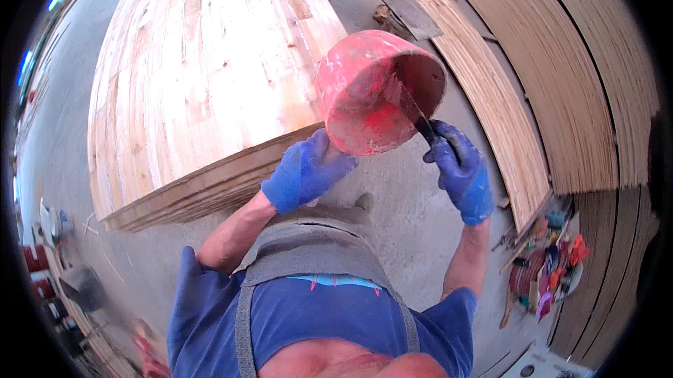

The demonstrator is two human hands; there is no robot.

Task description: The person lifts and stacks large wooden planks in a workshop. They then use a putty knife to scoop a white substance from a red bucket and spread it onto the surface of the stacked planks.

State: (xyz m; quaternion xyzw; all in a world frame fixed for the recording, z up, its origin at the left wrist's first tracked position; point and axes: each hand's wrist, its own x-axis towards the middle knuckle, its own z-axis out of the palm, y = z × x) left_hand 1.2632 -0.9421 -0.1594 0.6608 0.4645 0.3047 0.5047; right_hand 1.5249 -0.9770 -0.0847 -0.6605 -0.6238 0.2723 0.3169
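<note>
My left hand (307,171), in a blue glove, is closed at the lower left side of a red bucket (343,73); its exact grip is partly hidden. The bucket is tilted, its mouth facing me and to the right, with pale, crusted residue on its walls. A blue glove also covers my right hand (463,171), whose fingers wrap round the dark handle of a putty knife (418,118). The blade reaches into the bucket, close to its inner wall. Left of the bucket lies a stack of wooden panels (217,76) made of glued strips.
Tall stacks of boards (554,90) run along the right, beside a long low plank pile (484,111). A dark flat sheet (413,17) lies on it. A container of colourful rags (543,273) stands at lower right; a dark bucket (83,287) at lower left.
</note>
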